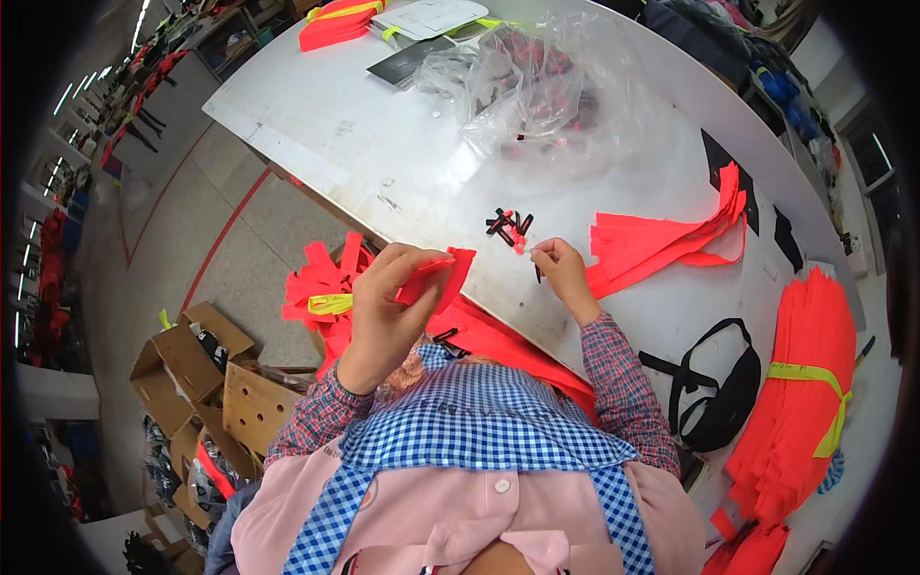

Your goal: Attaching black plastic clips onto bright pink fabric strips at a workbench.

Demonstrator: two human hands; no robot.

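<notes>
Orange fabric strip (pixel 439 276) sits pinched in the curled fingers of the left hand (pixel 388 302), its long axis slanting up toward the right above the worktop (pixel 383 153) edge. Beside it, the right hand (pixel 561 271) is closed on a small black clip (pixel 538 275) pointing downward. Just beyond lie loose black clips (pixel 508 226), a fan of orange pieces (pixel 661 241) and a crumpled clear plastic bag (pixel 537 91). A black waist bag (pixel 719 388) and a yellow-banded orange bundle (pixel 800 393) lie right.
</notes>
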